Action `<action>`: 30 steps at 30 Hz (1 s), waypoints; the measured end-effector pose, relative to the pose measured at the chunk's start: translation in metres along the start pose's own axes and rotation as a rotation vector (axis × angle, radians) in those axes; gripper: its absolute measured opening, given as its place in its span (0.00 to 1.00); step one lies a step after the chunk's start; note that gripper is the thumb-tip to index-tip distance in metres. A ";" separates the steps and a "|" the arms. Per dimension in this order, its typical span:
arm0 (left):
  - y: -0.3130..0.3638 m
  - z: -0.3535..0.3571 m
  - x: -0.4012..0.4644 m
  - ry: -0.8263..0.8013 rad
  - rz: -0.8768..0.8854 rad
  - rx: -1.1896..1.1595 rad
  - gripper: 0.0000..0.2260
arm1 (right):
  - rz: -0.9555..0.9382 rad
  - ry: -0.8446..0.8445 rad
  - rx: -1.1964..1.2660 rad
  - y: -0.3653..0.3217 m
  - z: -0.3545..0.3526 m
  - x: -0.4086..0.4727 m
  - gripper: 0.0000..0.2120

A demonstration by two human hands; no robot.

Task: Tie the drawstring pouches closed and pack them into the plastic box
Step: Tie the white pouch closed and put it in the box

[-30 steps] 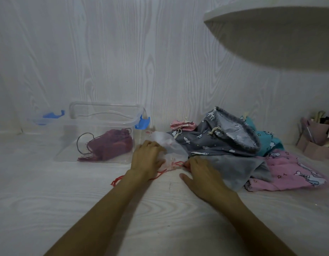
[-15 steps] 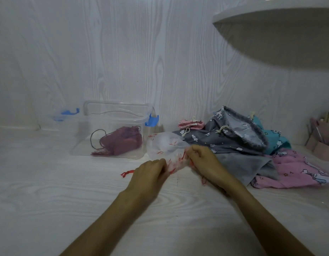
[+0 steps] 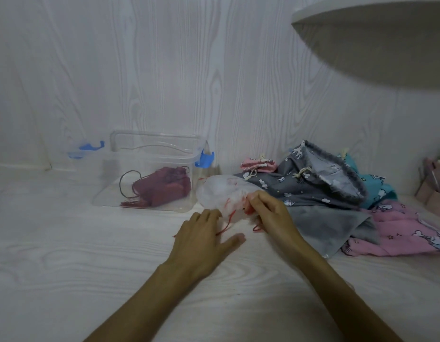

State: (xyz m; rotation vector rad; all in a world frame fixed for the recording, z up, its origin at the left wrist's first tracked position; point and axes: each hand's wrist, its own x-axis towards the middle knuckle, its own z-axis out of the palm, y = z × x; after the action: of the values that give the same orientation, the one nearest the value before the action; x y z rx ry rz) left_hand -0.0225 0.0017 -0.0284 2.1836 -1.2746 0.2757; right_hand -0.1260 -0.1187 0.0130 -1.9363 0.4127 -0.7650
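Observation:
A sheer white pouch (image 3: pixel 220 191) with a red drawstring (image 3: pixel 226 225) lies on the table just right of the clear plastic box (image 3: pixel 149 193). My right hand (image 3: pixel 270 213) pinches the pouch's gathered red-corded mouth. Flat on the table at the pouch's near edge lies my left hand (image 3: pixel 204 240), fingers straight and spread, with the loose red cord running under its fingers. Inside the box lies a dark red pouch (image 3: pixel 162 188) with a dark cord.
A heap of cloth bags lies right of my hands: a grey printed one (image 3: pixel 320 183), a small pink one (image 3: pixel 258 165), a teal one (image 3: pixel 377 183), a pink printed one (image 3: pixel 411 230). The box lid (image 3: pixel 85 149) with blue clips sits behind the box. A shelf (image 3: pixel 377 40) overhangs at upper right.
My left hand let go of the pouch's mouth and opened flat on the table. My right hand keeps its pinch on the corded mouth. The view shifted slightly.

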 end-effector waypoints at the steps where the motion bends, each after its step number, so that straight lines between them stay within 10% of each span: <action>1: 0.002 0.001 0.000 0.013 -0.026 -0.003 0.21 | -0.037 -0.016 -0.002 -0.001 -0.001 -0.001 0.15; 10: 0.002 -0.007 0.009 0.055 0.051 -0.421 0.09 | -0.240 0.184 -0.303 0.004 -0.001 0.003 0.14; 15: 0.010 -0.021 0.017 -0.157 -0.353 -0.988 0.12 | -0.020 0.049 0.174 -0.003 -0.002 0.004 0.16; 20: -0.007 -0.029 0.011 -0.118 -0.150 -0.479 0.14 | 0.217 0.057 0.341 0.004 -0.013 0.013 0.17; 25: -0.013 -0.036 0.013 -0.100 -0.107 -0.512 0.18 | 0.437 0.143 0.449 0.008 -0.026 0.019 0.17; 30: -0.009 -0.029 0.009 -0.119 -0.116 -0.551 0.19 | 0.156 0.201 0.073 0.008 -0.028 0.015 0.19</action>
State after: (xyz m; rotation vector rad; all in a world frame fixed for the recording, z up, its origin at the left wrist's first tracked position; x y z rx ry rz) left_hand -0.0067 0.0156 -0.0041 1.8031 -1.1150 -0.2333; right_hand -0.1330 -0.1497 0.0198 -1.7427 0.6420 -0.8625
